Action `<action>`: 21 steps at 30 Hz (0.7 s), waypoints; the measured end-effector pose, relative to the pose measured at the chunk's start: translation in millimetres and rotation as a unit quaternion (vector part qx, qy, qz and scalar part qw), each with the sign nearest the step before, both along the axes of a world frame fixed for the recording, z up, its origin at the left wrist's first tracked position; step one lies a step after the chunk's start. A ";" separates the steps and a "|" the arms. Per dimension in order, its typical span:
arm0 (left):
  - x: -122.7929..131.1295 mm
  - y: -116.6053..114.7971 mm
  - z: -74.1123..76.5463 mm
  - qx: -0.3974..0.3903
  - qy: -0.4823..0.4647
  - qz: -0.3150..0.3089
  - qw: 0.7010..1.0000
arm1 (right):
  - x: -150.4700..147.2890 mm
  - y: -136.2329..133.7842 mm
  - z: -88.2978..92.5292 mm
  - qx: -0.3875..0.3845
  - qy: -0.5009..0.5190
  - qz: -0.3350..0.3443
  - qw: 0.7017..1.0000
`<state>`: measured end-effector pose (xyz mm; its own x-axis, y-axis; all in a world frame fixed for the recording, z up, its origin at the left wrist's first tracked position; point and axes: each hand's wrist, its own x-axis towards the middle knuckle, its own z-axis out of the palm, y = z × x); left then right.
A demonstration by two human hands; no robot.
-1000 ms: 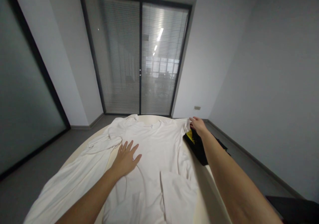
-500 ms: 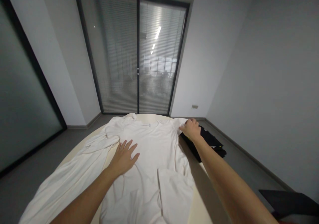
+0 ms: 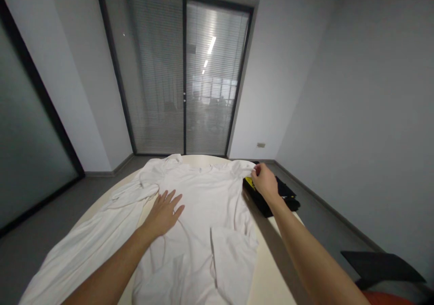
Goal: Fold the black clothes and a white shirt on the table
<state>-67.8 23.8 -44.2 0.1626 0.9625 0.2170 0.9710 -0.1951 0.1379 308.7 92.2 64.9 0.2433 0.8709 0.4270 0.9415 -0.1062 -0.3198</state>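
A white T-shirt (image 3: 203,201) lies spread on a pale round table (image 3: 267,269), its neckline toward the far edge and its lower part folded over and creased. My left hand (image 3: 165,212) rests flat on the shirt's left side with fingers spread. At the far right, my right hand (image 3: 265,180) pinches the end of the shirt's right sleeve (image 3: 244,166) between thumb and fingers. Below and beside that hand sits a stack of folded black clothes (image 3: 261,203) with a yellow print, partly hidden by my hand and forearm.
More white cloth (image 3: 84,241) drapes along the table's left side. A dark chair (image 3: 383,266) stands at the lower right. Beyond the table are a glass partition with blinds (image 3: 185,78) and grey walls.
My right hand has closed on the sleeve end and drawn it outward to the right over the black stack, where more yellow print shows. My left hand stays flat on the shirt.
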 end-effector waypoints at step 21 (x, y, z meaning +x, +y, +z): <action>-11.7 10.8 -0.8 0.020 -0.003 -0.019 1.000 | -13.3 -78.1 -27.6 -0.237 -0.162 0.023 0.958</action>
<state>-79.4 34.6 -45.0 0.1970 0.9462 0.2568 0.9620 -0.2370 0.1356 295.4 14.1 37.3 0.1219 0.9922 0.0277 0.9903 -0.1235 0.0641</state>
